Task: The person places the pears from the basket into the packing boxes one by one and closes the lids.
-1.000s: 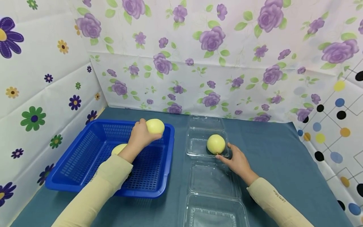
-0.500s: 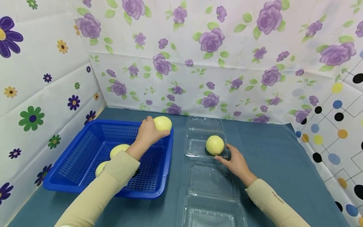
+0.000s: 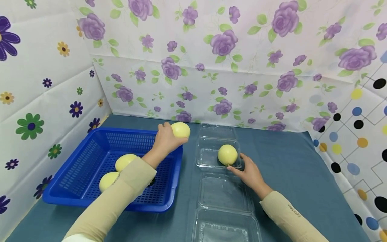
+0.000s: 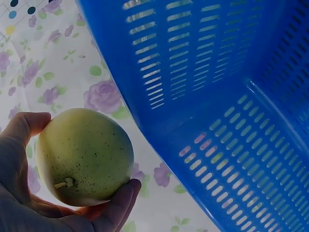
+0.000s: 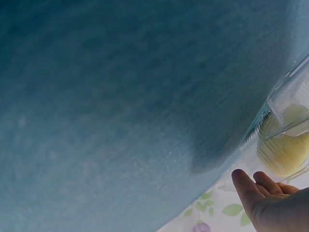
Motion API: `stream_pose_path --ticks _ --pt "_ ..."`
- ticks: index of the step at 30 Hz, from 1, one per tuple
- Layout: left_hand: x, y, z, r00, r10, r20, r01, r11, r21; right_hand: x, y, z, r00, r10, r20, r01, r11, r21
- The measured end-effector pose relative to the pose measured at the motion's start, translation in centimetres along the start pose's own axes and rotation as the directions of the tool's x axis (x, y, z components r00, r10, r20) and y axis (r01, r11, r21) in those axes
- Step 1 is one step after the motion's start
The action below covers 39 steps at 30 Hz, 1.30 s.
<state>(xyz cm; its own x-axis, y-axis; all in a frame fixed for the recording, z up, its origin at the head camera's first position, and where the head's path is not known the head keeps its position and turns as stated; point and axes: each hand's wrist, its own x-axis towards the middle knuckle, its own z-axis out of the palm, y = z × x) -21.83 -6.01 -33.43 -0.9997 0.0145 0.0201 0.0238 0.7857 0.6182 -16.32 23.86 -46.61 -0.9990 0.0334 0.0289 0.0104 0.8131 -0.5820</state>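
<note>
My left hand (image 3: 165, 140) grips a pale yellow melon (image 3: 181, 130) above the right back rim of the blue basket (image 3: 173, 188). In the left wrist view the held melon (image 4: 89, 150) shows a short stem and dark specks, with thumb and fingers around its sides. Another melon (image 3: 227, 155) sits in the right part of a clear plastic clamshell box (image 3: 207, 158), its lid folded back. At that box's front right corner is my right hand (image 3: 251, 173), thumb by the front rim and fingers along the side. The right wrist view shows those fingers (image 5: 246, 186) extended beside the box.
Two more melons (image 3: 125, 162) lie in the basket, partly behind my left sleeve. A second open clear box (image 3: 226, 222) stands nearer on the blue-green cloth (image 3: 281, 151). Flowered sheeting (image 3: 223, 80) rises behind the table, with patterned sheeting on both sides.
My left hand has carried the melon to the right, from over the basket toward its right edge. More of the melons in the basket show now. My right hand has stayed at the box.
</note>
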Motion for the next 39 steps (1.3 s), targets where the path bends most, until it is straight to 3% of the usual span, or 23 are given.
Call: stream_pose_path --ticks 13,21,34,39 --pt "0.5 1.4 2.7 0.995 0.034 0.090 -0.031 0.999 -0.035 0.1 0.1 0.1 1.000 -0.005 -0.002 0.005 1.000 0.009" --pt "0.9 1.8 4.0 0.992 0.078 0.097 -0.076 0.997 -0.023 0.1 0.2 0.2 1.000 -0.005 -0.001 0.005 1.000 0.019" --pt "1.3 2.5 5.6 0.978 0.104 0.178 -0.104 0.995 -0.011 0.2 0.3 0.0 1.000 0.004 0.000 -0.004 1.000 0.022" --pt "1.4 2.2 6.3 0.969 0.140 0.203 -0.145 0.989 0.013 0.1 0.2 0.0 1.000 0.009 0.006 -0.009 0.999 0.035"
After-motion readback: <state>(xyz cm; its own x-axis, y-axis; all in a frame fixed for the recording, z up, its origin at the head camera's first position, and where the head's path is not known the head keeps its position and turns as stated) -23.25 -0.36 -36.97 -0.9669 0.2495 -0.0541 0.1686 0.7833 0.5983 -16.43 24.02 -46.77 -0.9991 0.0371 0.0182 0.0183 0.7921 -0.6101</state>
